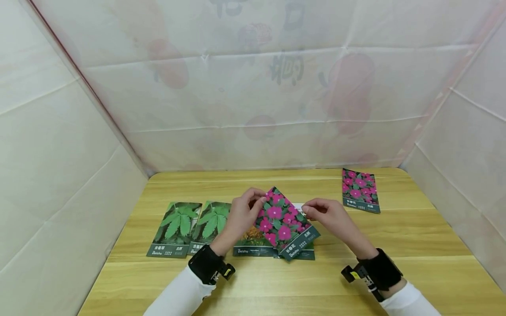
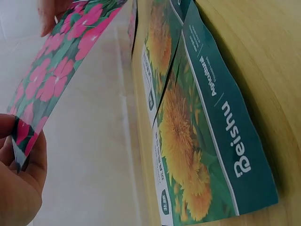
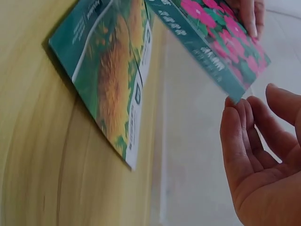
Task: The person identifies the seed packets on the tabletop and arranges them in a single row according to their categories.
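Observation:
A flower seed packet with pink blossoms and a dark green band (image 1: 278, 219) hangs tilted above the table. My left hand (image 1: 241, 216) pinches its upper left corner between thumb and fingers, which also shows in the left wrist view. On the other side, my right hand (image 1: 329, 213) has its fingertips right at the packet's lower corner, with the thumb held apart in the right wrist view. Beneath the raised packet lie two packets picturing yellow-orange flowers; one (image 2: 188, 150) is closer to the left hand, the other (image 3: 110, 80) closer to the right, partly covered in the head view.
Two green-leaf packets (image 1: 174, 228) lie side by side at the left of the wooden table (image 1: 336, 285). Another pink-flower packet (image 1: 359, 189) lies at the back right. Pale cloth walls (image 1: 221, 96) enclose the table's back and sides.

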Demonstrator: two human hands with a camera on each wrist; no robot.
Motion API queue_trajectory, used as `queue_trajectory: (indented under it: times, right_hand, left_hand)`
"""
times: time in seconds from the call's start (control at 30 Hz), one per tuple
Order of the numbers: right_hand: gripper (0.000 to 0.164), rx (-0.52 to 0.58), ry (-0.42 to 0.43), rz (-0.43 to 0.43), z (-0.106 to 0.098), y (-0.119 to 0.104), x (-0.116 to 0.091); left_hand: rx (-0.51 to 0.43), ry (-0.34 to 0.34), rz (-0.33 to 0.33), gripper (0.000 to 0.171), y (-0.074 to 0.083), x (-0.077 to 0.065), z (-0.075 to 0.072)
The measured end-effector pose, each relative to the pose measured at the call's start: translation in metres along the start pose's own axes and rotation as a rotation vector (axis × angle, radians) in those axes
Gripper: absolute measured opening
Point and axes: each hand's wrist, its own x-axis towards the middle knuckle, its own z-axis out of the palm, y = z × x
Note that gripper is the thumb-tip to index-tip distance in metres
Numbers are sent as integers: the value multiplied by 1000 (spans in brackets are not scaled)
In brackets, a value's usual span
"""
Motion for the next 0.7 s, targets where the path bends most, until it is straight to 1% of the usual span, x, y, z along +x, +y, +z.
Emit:
queue_trajectory:
  times: [0.1, 0.2, 0.33, 0.47, 0.53, 0.63, 0.7]
  right_hand:
    - [28, -13, -25, -13, 7, -1, 1]
    - [24, -25, -39, -33, 12, -1, 3]
    - [19, -50, -27, -26, 16, -1, 4]
    - [17, -62, -11, -11, 18, -1, 5]
    - [16, -74, -5, -16, 19, -2, 4]
    - [16, -100, 6, -27, 18, 0, 3]
    - [17, -111, 21, -30, 16, 1, 2]
  left_hand:
    - [14, -31, -13, 17, 0, -1, 2]
    - [35, -43, -1, 15, 0, -2, 3]
    - [51, -52, 8, 15, 0, -3, 6]
    - [43, -52, 5, 14, 0, -3, 7]
    - [43, -57, 4, 15, 0, -4, 6]
    - [22, -65, -7, 21, -1, -5, 6]
    - [-20, -71, -22, 29, -1, -7, 5]
